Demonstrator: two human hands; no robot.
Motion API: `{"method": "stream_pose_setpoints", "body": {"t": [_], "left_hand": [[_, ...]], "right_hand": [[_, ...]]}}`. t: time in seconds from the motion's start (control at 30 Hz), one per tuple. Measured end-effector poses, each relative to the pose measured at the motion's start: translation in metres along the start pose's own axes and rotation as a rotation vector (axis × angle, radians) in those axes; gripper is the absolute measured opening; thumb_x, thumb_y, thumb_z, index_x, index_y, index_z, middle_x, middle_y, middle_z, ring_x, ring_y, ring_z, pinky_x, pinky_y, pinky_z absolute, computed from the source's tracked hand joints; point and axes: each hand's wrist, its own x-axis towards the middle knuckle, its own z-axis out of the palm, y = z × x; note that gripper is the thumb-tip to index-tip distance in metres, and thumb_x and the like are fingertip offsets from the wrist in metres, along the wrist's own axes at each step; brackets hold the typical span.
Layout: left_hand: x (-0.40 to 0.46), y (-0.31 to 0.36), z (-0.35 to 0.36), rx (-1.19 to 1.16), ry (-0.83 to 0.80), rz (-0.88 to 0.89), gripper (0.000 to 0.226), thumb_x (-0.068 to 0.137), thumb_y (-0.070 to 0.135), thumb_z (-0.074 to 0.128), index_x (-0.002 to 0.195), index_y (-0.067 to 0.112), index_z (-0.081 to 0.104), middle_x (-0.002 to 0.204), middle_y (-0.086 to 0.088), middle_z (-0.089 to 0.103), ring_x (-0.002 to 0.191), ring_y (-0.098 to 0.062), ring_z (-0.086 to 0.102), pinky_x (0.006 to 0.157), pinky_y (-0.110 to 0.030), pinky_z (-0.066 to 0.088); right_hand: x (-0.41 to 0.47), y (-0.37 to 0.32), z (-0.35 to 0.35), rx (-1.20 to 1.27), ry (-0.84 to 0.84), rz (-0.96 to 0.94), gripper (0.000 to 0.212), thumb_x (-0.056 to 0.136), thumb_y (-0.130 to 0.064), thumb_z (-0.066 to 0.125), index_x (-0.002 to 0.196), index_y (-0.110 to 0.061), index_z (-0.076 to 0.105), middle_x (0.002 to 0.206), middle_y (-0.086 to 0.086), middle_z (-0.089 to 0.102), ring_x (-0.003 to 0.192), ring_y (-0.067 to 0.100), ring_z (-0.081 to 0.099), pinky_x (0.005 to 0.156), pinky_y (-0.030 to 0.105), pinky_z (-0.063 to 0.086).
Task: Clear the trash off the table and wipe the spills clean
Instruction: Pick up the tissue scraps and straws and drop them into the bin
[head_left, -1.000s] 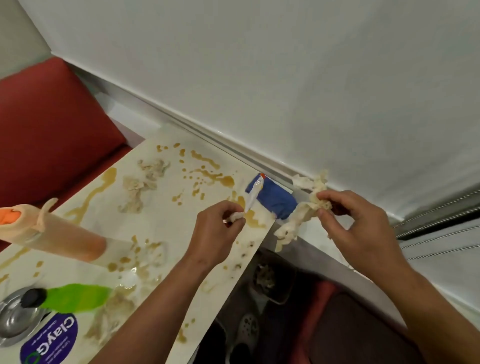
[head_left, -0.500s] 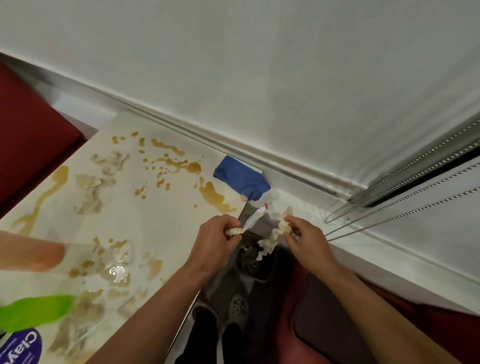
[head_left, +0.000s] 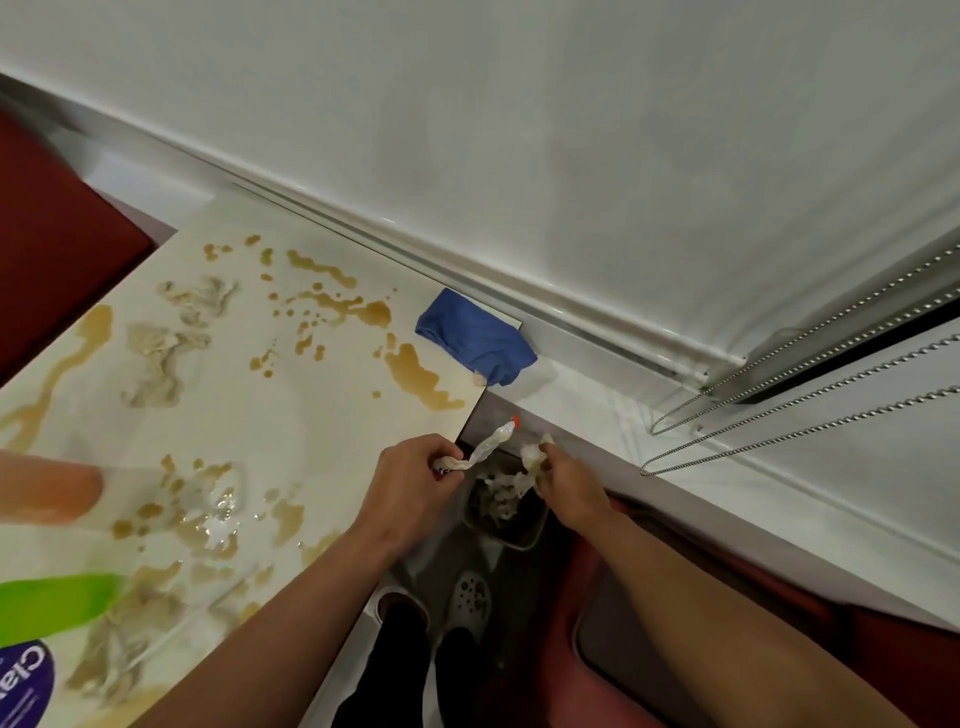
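My left hand (head_left: 410, 483) grips a crumpled white wrapper (head_left: 491, 441) with a red tip, just past the table's right edge. My right hand (head_left: 566, 486) pinches a wad of soggy tissue (head_left: 532, 454) above a small grey trash bin (head_left: 506, 506) on the floor, which holds more tissue. The cream table (head_left: 291, 415) carries brown spills (head_left: 415, 371) and soaked tissue scraps (head_left: 161, 353). A blue cloth (head_left: 475, 338) lies on the table's far right corner.
An orange bottle (head_left: 47, 491), a green bottle (head_left: 52, 603) and a purple-labelled item (head_left: 23, 686) sit blurred at the left. A red seat (head_left: 52, 244) is beyond the table. Blind chains (head_left: 779, 431) hang at the right. My feet (head_left: 431, 613) stand below.
Both hands moved off the table's corner down over the floor bin, each still holding its piece of trash. The blue cloth stayed on the corner.
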Motion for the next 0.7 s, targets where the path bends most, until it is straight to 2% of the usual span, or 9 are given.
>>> {"method": "stream_pose_setpoints", "body": {"t": [0.07, 0.2, 0.37, 0.4, 0.47, 0.5, 0.6, 0.63, 0.7], "left_hand": [[0.000, -0.002, 0.001, 0.011, -0.004, 0.002, 0.009, 0.082, 0.020, 0.077, 0.087, 0.027, 0.077, 0.082, 0.014, 0.073, 0.076, -0.002, 0.065, 0.071, -0.020, 0.051], [0.003, -0.003, 0.001, 0.033, -0.007, -0.006, 0.015, 0.085, 0.022, 0.078, 0.099, 0.026, 0.080, 0.098, 0.008, 0.071, 0.085, -0.008, 0.065, 0.080, -0.020, 0.049], [0.006, 0.006, 0.001, 0.037, -0.055, 0.035, 0.018, 0.086, 0.020, 0.078, 0.104, 0.025, 0.080, 0.098, 0.008, 0.072, 0.087, -0.009, 0.065, 0.085, -0.026, 0.052], [0.007, 0.008, 0.001, 0.014, -0.059, 0.035, 0.020, 0.085, 0.019, 0.079, 0.104, 0.024, 0.080, 0.097, 0.009, 0.073, 0.084, -0.005, 0.065, 0.085, -0.022, 0.052], [0.008, 0.011, 0.000, -0.034, -0.076, 0.029, 0.025, 0.083, 0.019, 0.082, 0.108, 0.024, 0.079, 0.093, 0.012, 0.072, 0.079, 0.002, 0.064, 0.076, -0.007, 0.047], [0.009, 0.012, 0.000, -0.055, -0.090, 0.025, 0.031, 0.081, 0.020, 0.084, 0.110, 0.026, 0.077, 0.092, 0.013, 0.071, 0.077, 0.003, 0.064, 0.074, -0.004, 0.045], [0.014, 0.013, -0.002, -0.154, -0.146, 0.010, 0.047, 0.077, 0.023, 0.088, 0.120, 0.030, 0.070, 0.090, 0.008, 0.071, 0.077, -0.005, 0.068, 0.076, -0.020, 0.055], [0.015, 0.013, -0.003, -0.166, -0.168, 0.009, 0.052, 0.077, 0.024, 0.088, 0.124, 0.031, 0.067, 0.090, 0.006, 0.071, 0.079, -0.005, 0.069, 0.077, -0.023, 0.057], [0.017, 0.015, -0.006, -0.178, -0.215, 0.030, 0.059, 0.078, 0.025, 0.088, 0.130, 0.033, 0.061, 0.090, 0.004, 0.073, 0.081, -0.005, 0.070, 0.079, -0.022, 0.057]], "right_hand": [[0.000, 0.004, 0.001, -0.031, -0.023, -0.004, 0.045, 0.098, -0.024, 0.058, 0.142, -0.019, 0.051, 0.127, 0.011, 0.067, 0.112, 0.035, 0.064, 0.091, 0.037, 0.049], [-0.010, 0.002, -0.011, 0.010, -0.020, -0.015, 0.029, 0.097, -0.022, 0.057, 0.124, -0.021, 0.065, 0.115, 0.008, 0.072, 0.106, 0.032, 0.066, 0.089, 0.037, 0.052], [-0.050, -0.044, -0.053, 0.201, 0.171, -0.163, 0.028, 0.097, -0.020, 0.062, 0.124, -0.022, 0.068, 0.114, -0.005, 0.072, 0.103, 0.012, 0.067, 0.093, 0.031, 0.052], [-0.060, -0.055, -0.061, 0.218, 0.202, -0.221, 0.028, 0.097, -0.021, 0.062, 0.125, -0.023, 0.067, 0.117, -0.009, 0.070, 0.107, 0.007, 0.063, 0.095, 0.026, 0.050], [-0.078, -0.074, -0.075, 0.223, 0.216, -0.343, 0.032, 0.097, -0.024, 0.064, 0.129, -0.026, 0.065, 0.132, -0.014, 0.060, 0.123, -0.001, 0.052, 0.104, 0.017, 0.040], [-0.085, -0.081, -0.080, 0.225, 0.197, -0.388, 0.035, 0.097, -0.024, 0.064, 0.132, -0.027, 0.063, 0.140, -0.016, 0.053, 0.131, -0.004, 0.045, 0.108, 0.013, 0.034], [-0.094, -0.093, -0.088, 0.175, 0.117, -0.468, 0.043, 0.098, -0.027, 0.063, 0.141, -0.030, 0.056, 0.151, -0.017, 0.042, 0.139, -0.002, 0.034, 0.114, 0.010, 0.020], [-0.094, -0.096, -0.090, 0.150, 0.093, -0.490, 0.044, 0.099, -0.028, 0.062, 0.142, -0.031, 0.055, 0.150, -0.017, 0.043, 0.138, -0.001, 0.037, 0.114, 0.013, 0.021], [-0.092, -0.100, -0.090, 0.144, 0.048, -0.511, 0.041, 0.100, -0.028, 0.061, 0.140, -0.033, 0.057, 0.142, -0.019, 0.051, 0.130, 0.002, 0.047, 0.110, 0.022, 0.035]]}}
